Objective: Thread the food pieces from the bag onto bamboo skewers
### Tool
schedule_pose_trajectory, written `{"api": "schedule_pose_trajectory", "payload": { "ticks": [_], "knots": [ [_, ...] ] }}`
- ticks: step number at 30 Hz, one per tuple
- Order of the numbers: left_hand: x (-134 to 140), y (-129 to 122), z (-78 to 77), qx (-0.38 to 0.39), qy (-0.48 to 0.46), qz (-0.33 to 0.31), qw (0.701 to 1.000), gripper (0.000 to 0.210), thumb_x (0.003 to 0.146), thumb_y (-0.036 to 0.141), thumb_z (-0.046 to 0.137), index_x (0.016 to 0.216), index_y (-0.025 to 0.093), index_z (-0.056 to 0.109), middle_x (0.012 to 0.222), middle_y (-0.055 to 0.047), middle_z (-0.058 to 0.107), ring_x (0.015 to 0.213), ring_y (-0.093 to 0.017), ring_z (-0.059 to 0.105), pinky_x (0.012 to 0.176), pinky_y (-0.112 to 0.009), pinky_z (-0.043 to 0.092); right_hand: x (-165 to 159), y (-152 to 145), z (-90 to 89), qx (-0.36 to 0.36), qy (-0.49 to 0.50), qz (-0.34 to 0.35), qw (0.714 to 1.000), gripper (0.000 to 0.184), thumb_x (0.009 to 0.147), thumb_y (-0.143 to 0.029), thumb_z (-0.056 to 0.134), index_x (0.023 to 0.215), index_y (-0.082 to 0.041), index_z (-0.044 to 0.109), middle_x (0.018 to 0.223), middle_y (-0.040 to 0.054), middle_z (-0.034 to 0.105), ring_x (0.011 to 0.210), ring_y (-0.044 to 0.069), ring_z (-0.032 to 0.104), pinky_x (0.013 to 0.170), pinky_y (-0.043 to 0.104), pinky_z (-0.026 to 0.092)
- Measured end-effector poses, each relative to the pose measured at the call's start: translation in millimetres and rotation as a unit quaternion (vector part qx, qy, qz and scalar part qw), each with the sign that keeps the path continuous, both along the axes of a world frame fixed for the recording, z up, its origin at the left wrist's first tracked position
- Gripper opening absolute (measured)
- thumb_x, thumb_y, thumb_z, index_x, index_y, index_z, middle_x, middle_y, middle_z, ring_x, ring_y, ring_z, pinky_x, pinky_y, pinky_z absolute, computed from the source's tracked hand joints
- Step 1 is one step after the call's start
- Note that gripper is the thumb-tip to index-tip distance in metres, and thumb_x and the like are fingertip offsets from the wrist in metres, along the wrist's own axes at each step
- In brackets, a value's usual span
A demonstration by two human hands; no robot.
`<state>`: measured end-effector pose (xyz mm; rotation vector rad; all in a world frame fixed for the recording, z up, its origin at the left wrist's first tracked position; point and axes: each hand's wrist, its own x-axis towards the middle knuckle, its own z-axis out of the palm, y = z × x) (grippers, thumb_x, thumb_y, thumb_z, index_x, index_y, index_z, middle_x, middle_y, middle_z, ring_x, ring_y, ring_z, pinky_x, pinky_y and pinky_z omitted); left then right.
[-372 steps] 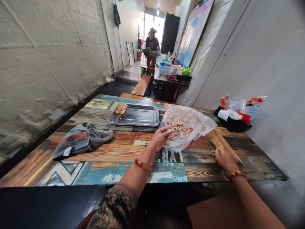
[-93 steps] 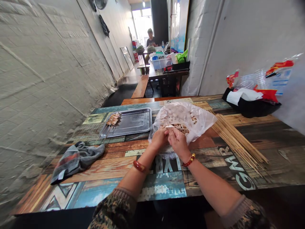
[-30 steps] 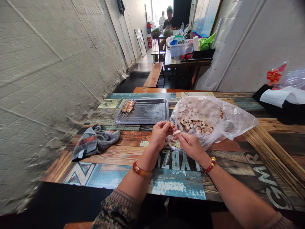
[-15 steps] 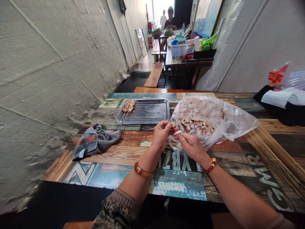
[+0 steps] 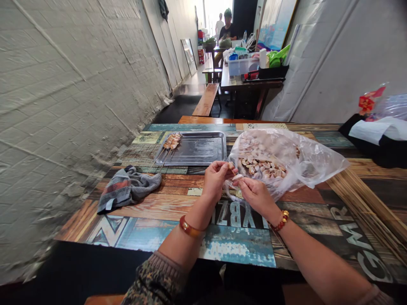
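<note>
The patterned wood-plank surface (image 5: 152, 203) is the largest item and carries all working material. The clear plastic bag (image 5: 321, 163) lies on it ahead of the hands, slightly right of centre, with its mouth spread toward the wearer. The rectangular metal tray (image 5: 203, 149) sits flat just left of the bag. The bundle of skewers (image 5: 365, 205) lies at the right, angled toward the near edge; the bag partly covers its far end. The black container (image 5: 365, 148), with white paper over its rim, is cut off by the right border. The grey cloth (image 5: 130, 188) lies crumpled left of the hands, nearer than the tray.

The left hand (image 5: 218, 178) and right hand (image 5: 254, 195) meet just in front of the bag. Left grip: thumb and fingers clamped on a small tan piece (image 5: 231, 165). Right grip: closed around a thin skewer (image 5: 281, 242), whose lower length shows under the wrist; the fingers hide the middle. A pale piece (image 5: 237, 177) is at the right fingertips.

Loaded skewers (image 5: 172, 142) rest at the tray's left end, sticks projecting over its rim. Loose cut pieces (image 5: 267, 167) fill the bag's opening.
</note>
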<state>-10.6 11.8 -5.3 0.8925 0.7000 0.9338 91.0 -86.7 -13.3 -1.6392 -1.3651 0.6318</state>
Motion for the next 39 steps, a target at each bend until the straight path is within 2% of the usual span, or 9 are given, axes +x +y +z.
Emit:
{"api": "schedule_pose_trajectory", "payload": {
  "ticks": [11,16,24,30,33,37,39],
  "knots": [
    [4,-3,-4.0,0.05,0.026,0.014,0.998,0.028,0.066,0.035,0.074,0.076,0.015,0.057,0.07,-0.002,0.067,0.067,-0.017,0.068,0.066,-0.031,0.053,0,0,-2.0,0.009,-0.053,-0.025,0.998,0.036,0.092,-0.031,0.038,0.081,-0.016,0.068,0.061,0.0012,0.061,0.056,0.014,0.055,0.058,0.023,0.038],
    [7,-4,-5.5,0.076,0.053,0.031,0.995,0.026,0.067,0.035,0.073,0.074,0.015,0.059,0.069,-0.002,0.067,0.068,-0.017,0.068,0.066,-0.029,0.052,-1,1,-7.2,0.014,-0.055,-0.035,0.998,0.036,0.093,-0.031,0.036,0.081,-0.016,0.066,0.062,0.0016,0.061,0.055,0.014,0.054,0.056,0.023,0.037],
    [7,-5,-3.2,0.058,0.042,0.013,0.997,0.028,0.064,0.035,0.075,0.074,0.014,0.059,0.067,-0.002,0.067,0.064,-0.017,0.067,0.065,-0.03,0.052,0,1,-5.8,0.031,-0.079,-0.029,0.996,0.036,0.093,-0.032,0.035,0.075,-0.017,0.063,0.061,0.0017,0.061,0.055,0.013,0.054,0.057,0.023,0.036],
    [7,-8,-6.6,0.038,0.053,-0.005,0.998,0.03,0.061,0.035,0.077,0.073,0.012,0.062,0.068,-0.003,0.067,0.058,-0.011,0.061,0.058,-0.024,0.048,2,2,-7.7,0.036,-0.083,-0.04,0.995,0.034,0.093,-0.031,0.036,0.075,-0.017,0.062,0.067,0.0035,0.064,0.063,0.015,0.058,0.06,0.024,0.038],
    [5,-6,-4.8,0.012,0.033,-0.036,0.999,0.031,0.06,0.035,0.078,0.075,0.012,0.062,0.07,-0.003,0.068,0.057,-0.011,0.06,0.055,-0.023,0.047,3,3,-7.2,0.032,-0.068,-0.038,0.996,0.036,0.093,-0.034,0.037,0.075,-0.017,0.063,0.061,0.0017,0.06,0.059,0.014,0.056,0.059,0.025,0.037],
    [-1,-2,1.8,-0.049,-0.008,-0.074,0.996,0.037,0.064,0.042,0.075,0.085,0.014,0.063,0.081,-0.005,0.069,0.067,-0.014,0.064,0.058,-0.024,0.048,3,4,-5.8,0.01,0.027,-0.015,0.999,0.038,0.093,-0.041,0.036,0.079,-0.017,0.063,0.047,-0.0041,0.046,0.044,0.012,0.045,0.047,0.023,0.033],
    [-2,-3,4.6,-0.052,-0.025,-0.11,0.992,0.041,0.067,0.046,0.072,0.092,0.015,0.063,0.087,-0.008,0.07,0.071,-0.015,0.065,0.057,-0.023,0.048,2,4,-5.3,0.001,0.065,-0.004,0.998,0.039,0.093,-0.044,0.036,0.08,-0.017,0.061,0.045,-0.0057,0.042,0.04,0.011,0.041,0.043,0.023,0.03]
  ]
}}
